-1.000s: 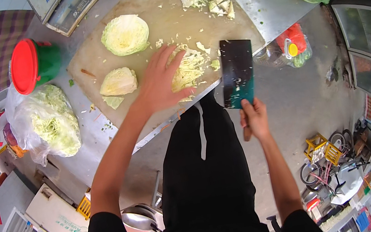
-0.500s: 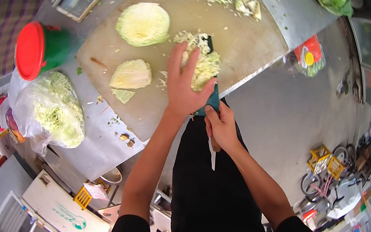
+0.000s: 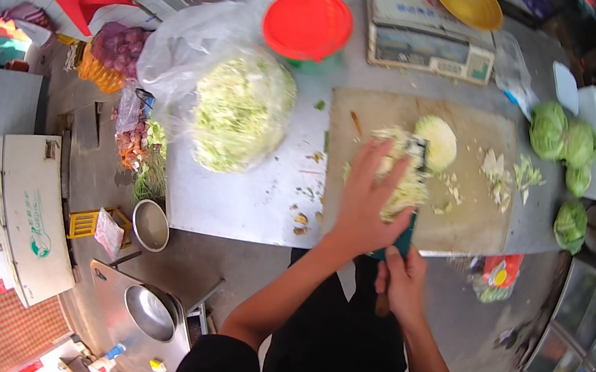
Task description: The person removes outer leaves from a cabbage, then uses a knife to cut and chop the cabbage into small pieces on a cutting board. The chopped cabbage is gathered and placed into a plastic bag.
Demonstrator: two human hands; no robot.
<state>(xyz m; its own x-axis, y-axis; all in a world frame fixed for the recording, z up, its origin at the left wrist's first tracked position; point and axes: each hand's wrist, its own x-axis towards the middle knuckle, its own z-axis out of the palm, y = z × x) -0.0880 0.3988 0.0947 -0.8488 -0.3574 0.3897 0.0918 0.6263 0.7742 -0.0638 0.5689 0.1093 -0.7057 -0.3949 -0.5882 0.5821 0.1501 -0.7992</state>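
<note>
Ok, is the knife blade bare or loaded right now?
Loaded: shredded cabbage lies on the knife, under the left hand, with blade showing at both ends of the pile.

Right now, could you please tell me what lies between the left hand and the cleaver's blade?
In the head view, shredded cabbage lies there, under the left hand and on the cleaver.

Pale green cabbage shreds (image 3: 413, 188), red lid (image 3: 308, 23)

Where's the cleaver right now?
In the head view, the cleaver is just right of centre, at the cutting board's near edge: the right hand grips it, with shredded cabbage on its blade under the left hand.
</note>
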